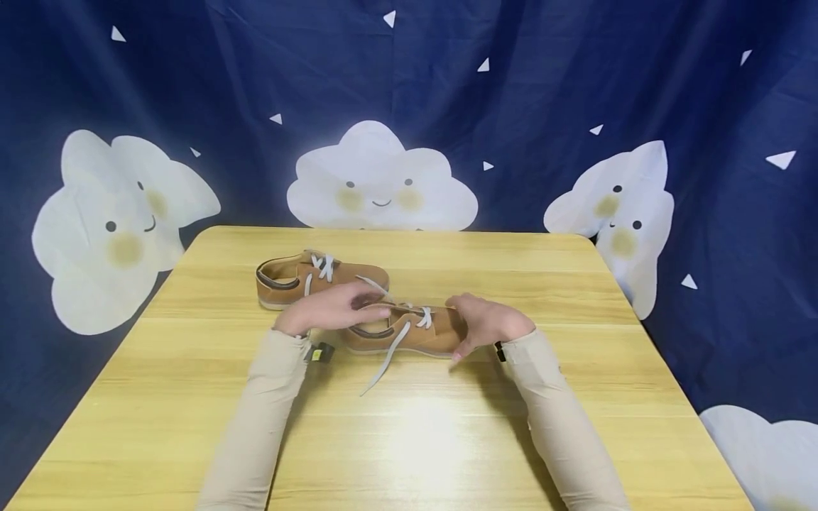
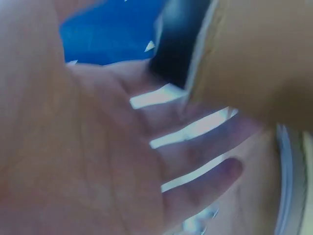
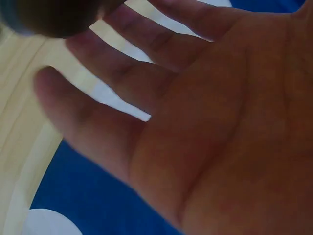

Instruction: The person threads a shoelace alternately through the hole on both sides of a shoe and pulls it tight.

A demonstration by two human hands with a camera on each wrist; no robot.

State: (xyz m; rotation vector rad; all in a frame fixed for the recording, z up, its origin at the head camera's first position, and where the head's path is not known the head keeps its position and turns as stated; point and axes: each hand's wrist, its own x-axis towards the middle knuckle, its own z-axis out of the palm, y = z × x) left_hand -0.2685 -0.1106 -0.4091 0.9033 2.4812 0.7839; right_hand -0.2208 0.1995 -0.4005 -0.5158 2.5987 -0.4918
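Observation:
A brown lace-up shoe [image 1: 441,330] lies sideways on the table, heel left and toe right. Its pale lace [image 1: 388,363] trails over the near side. Around the heel is my left hand [image 1: 332,305], with the thumb across the shoe's opening and the fingers on the far side. The left wrist view shows those fingers straight and spread beside the brown heel [image 2: 254,54]. At the toe, my right hand [image 1: 488,323] spreads its thumb and fingers about the front. In the right wrist view the dark toe [image 3: 54,17] meets the fingertips, while the palm is bare.
A matching brown shoe [image 1: 281,291] stands behind and to the left, its toe partly behind my left hand. The wooden table [image 1: 192,397] reaches back to a dark blue curtain [image 1: 434,78] with white clouds.

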